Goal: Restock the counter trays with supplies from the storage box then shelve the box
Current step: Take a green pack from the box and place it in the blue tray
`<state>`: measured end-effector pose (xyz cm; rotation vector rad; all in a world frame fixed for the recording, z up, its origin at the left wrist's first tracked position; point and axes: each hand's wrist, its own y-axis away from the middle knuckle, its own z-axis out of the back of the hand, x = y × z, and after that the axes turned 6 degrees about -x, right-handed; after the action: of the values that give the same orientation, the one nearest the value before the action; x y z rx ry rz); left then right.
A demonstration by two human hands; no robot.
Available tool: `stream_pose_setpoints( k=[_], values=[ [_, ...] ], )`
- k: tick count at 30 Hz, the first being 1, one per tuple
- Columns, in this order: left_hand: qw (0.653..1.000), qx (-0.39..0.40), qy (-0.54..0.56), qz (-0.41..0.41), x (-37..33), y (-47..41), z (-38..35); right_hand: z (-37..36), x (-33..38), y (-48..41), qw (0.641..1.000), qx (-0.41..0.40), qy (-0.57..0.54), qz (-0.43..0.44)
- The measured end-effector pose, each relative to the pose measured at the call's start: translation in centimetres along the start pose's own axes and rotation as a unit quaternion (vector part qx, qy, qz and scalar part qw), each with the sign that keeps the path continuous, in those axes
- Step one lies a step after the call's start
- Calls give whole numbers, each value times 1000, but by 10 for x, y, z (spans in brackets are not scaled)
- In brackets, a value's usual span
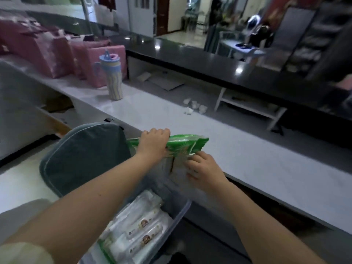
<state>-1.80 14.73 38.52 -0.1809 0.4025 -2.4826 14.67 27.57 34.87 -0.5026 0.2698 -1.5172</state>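
1. The left hand (pixel 154 143) has its fingers curled closed over the top of a green-and-clear packet (pixel 182 144) at frame centre.
2. The right hand (pixel 202 169) pinches the packet's lower clear part.
3. The packet hangs above the clear storage box (pixel 179 212), lower centre, which holds wrapped white supplies (pixel 141 225).
4. A white desk (pixel 247 153) runs beside it; a striped tumbler (pixel 112 77) stands upper left.

A long white counter (pixel 238 149) carries a striped tumbler (pixel 113 77), pink bags (pixel 57 52) and crumpled white scraps (pixel 194 106).
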Motion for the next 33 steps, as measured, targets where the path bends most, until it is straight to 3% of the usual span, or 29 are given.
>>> stream_pose_setpoints(
  k=[3, 9, 17, 25, 33],
  values=[
    [996, -33, 40, -75, -66, -18, 22, 60, -21, 49, 995, 12, 72, -66],
    [967, -118, 97, -207, -222, -38, 70, 180, -66, 160, 963, -49, 168, -207],
    [920, -134, 163, -329, -475, -7, 91, 304, -104, 367, 921, -83, 233, -302],
    [891, -158, 223, -362, -716, 0, 135, 451, -170, 545, 879, -98, 281, -373],
    [886, -166, 228, -367, -850, -35, 126, 500, -270, 643, 831, -121, 301, -451]
  ],
)
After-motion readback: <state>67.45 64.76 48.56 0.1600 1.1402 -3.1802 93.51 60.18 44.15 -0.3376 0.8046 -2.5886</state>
